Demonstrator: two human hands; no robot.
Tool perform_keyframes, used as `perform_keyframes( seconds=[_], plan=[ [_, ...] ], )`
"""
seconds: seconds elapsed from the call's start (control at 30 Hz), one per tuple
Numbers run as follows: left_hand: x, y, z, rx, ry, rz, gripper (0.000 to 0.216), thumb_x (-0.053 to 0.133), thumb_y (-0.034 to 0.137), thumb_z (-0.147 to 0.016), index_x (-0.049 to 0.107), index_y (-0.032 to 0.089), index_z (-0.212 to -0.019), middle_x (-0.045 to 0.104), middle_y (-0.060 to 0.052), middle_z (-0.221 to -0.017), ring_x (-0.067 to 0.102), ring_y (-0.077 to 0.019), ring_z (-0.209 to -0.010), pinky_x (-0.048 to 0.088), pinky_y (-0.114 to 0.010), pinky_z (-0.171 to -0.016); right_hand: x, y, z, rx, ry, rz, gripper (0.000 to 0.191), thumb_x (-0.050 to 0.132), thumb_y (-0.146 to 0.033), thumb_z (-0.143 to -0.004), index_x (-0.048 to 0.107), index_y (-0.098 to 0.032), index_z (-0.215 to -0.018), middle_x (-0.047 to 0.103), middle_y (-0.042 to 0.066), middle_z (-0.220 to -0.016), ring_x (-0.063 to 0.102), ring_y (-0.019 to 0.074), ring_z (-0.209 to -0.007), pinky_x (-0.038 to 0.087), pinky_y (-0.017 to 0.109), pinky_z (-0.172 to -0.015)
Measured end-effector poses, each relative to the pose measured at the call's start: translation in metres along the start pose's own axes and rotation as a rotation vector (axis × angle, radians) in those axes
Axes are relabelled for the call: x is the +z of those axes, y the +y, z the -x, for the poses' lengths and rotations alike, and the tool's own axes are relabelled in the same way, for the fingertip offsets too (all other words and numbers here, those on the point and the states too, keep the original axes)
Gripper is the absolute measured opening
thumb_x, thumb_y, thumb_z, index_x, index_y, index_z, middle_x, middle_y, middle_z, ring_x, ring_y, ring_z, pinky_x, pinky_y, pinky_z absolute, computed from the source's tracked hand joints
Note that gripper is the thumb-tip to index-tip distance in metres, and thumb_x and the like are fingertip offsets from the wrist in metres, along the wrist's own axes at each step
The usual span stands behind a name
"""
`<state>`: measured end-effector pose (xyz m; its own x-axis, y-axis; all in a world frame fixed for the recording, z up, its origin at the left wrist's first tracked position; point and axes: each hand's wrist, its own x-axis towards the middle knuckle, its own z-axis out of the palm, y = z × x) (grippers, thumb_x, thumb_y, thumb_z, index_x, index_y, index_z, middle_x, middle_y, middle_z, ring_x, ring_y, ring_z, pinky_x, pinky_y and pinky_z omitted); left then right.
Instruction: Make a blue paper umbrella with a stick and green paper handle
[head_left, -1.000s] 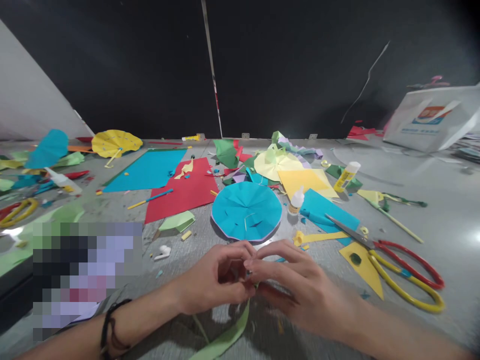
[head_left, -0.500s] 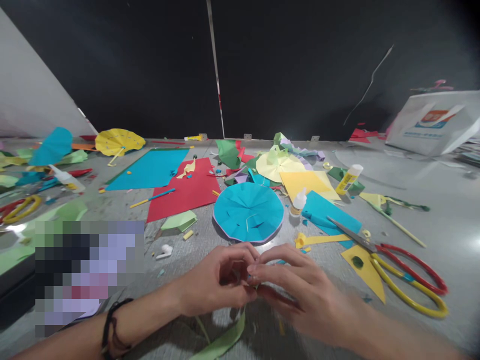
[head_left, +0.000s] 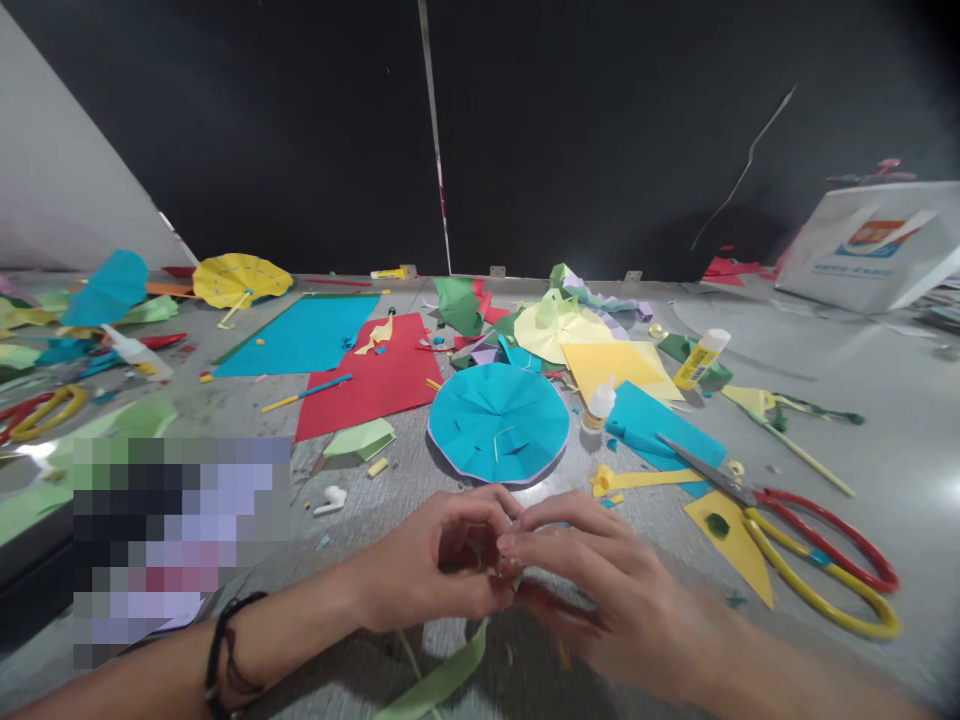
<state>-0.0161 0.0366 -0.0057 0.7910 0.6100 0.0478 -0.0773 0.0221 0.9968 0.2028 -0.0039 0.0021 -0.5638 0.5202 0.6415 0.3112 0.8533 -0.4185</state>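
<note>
In the head view my left hand [head_left: 431,565] and my right hand [head_left: 619,585] meet fingertip to fingertip, low in the middle. Both are closed in a pinch on a light green paper strip [head_left: 439,688]. Its tail curls down below my left hand, and only a sliver shows between the fingertips; the pinched part is mostly hidden. Just beyond my fingers lies a round, pleated blue paper disc [head_left: 465,420] with a lilac edge. A small white glue bottle [head_left: 599,407] stands to the right of the disc.
Scissors [head_left: 810,556] with red and yellow handles lie at right, over blue and yellow paper. A glue stick [head_left: 702,360] stands behind them. Red paper [head_left: 367,390], a white earbud [head_left: 331,500] and many scraps cover the table. A white bag [head_left: 874,245] is at far right.
The light green strip's tail has shifted slightly down and left. My fingertips have moved only a little, still pinched together. The whole view has shifted slightly.
</note>
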Motion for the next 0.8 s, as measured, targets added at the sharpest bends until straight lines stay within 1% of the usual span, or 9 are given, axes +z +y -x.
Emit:
perform_keyframes(
  seconds=[0.1, 0.2, 0.33, 0.4, 0.5, 0.6, 0.7, 0.8],
  plan=[
    [0.000, 0.002, 0.000, 0.010, 0.009, -0.032, 0.025, 0.076, 0.029, -0.082, 0.054, 0.017, -0.077, 0.050, -0.002, -0.097, 0.049, -0.0139, -0.080, 0.041, -0.026, -0.068, 0.002, 0.001, 0.001, -0.008, -0.018, 0.015, 0.037, 0.065, -0.008, -0.097, 0.058, -0.018, -0.133, 0.077, 0.010, -0.118, 0.067, 0.0211, -0.119, 0.060, 0.036, -0.100],
    [0.001, 0.003, 0.000, 0.014, 0.003, -0.017, 0.028, 0.076, 0.030, -0.082, 0.052, 0.017, -0.077, 0.050, -0.002, -0.098, 0.048, -0.0134, -0.081, 0.040, -0.025, -0.068, 0.003, 0.001, 0.002, -0.019, -0.031, 0.032, 0.039, 0.059, -0.005, -0.097, 0.058, -0.018, -0.134, 0.076, 0.012, -0.119, 0.068, 0.0209, -0.118, 0.061, 0.037, -0.098],
    [0.002, 0.004, 0.002, -0.016, -0.009, 0.018, 0.026, 0.078, 0.030, -0.080, 0.055, 0.018, -0.083, 0.050, -0.002, -0.099, 0.046, -0.0109, -0.074, 0.036, -0.023, -0.061, 0.003, 0.001, 0.003, -0.005, -0.011, 0.011, 0.035, 0.064, -0.003, -0.094, 0.061, -0.017, -0.126, 0.077, 0.009, -0.114, 0.067, 0.0196, -0.116, 0.060, 0.032, -0.099],
    [0.002, 0.004, 0.002, -0.021, -0.020, 0.008, 0.024, 0.077, 0.029, -0.080, 0.056, 0.018, -0.085, 0.050, -0.002, -0.100, 0.045, -0.0100, -0.072, 0.034, -0.022, -0.059, 0.004, 0.001, 0.003, 0.003, -0.013, -0.014, 0.036, 0.066, -0.002, -0.093, 0.062, -0.017, -0.125, 0.077, 0.008, -0.113, 0.065, 0.0190, -0.117, 0.058, 0.031, -0.100],
    [0.002, 0.004, 0.001, -0.010, -0.021, 0.013, 0.022, 0.075, 0.029, -0.084, 0.055, 0.018, -0.083, 0.050, -0.002, -0.100, 0.048, -0.0118, -0.076, 0.038, -0.024, -0.063, 0.005, 0.001, 0.002, 0.003, -0.001, -0.038, 0.039, 0.069, -0.002, -0.092, 0.061, -0.017, -0.127, 0.076, 0.007, -0.115, 0.064, 0.0187, -0.116, 0.057, 0.031, -0.101],
    [0.001, 0.003, 0.001, 0.001, 0.000, 0.012, 0.027, 0.075, 0.032, -0.085, 0.052, 0.018, -0.079, 0.049, -0.002, -0.094, 0.048, -0.0144, -0.080, 0.039, -0.026, -0.066, 0.007, 0.001, -0.001, 0.005, 0.005, -0.054, 0.042, 0.067, -0.001, -0.092, 0.060, -0.016, -0.131, 0.076, 0.008, -0.115, 0.064, 0.0186, -0.117, 0.058, 0.031, -0.101],
    [0.000, 0.001, 0.000, 0.000, 0.015, 0.040, 0.032, 0.078, 0.035, -0.084, 0.051, 0.018, -0.079, 0.047, 0.000, -0.092, 0.043, -0.0125, -0.075, 0.036, -0.024, -0.062, 0.008, 0.002, -0.004, 0.024, 0.015, -0.074, 0.045, 0.065, -0.001, -0.092, 0.059, -0.018, -0.133, 0.075, 0.009, -0.116, 0.066, 0.0201, -0.119, 0.059, 0.034, -0.100],
    [-0.002, -0.001, 0.000, 0.031, 0.013, 0.109, 0.032, 0.078, 0.039, -0.085, 0.056, 0.017, -0.084, 0.047, -0.001, -0.096, 0.044, -0.0114, -0.075, 0.037, -0.023, -0.063, 0.007, 0.002, -0.008, 0.057, 0.024, -0.069, 0.043, 0.064, -0.001, -0.091, 0.062, -0.021, -0.129, 0.075, 0.010, -0.112, 0.069, 0.0216, -0.114, 0.063, 0.035, -0.094]
  ],
)
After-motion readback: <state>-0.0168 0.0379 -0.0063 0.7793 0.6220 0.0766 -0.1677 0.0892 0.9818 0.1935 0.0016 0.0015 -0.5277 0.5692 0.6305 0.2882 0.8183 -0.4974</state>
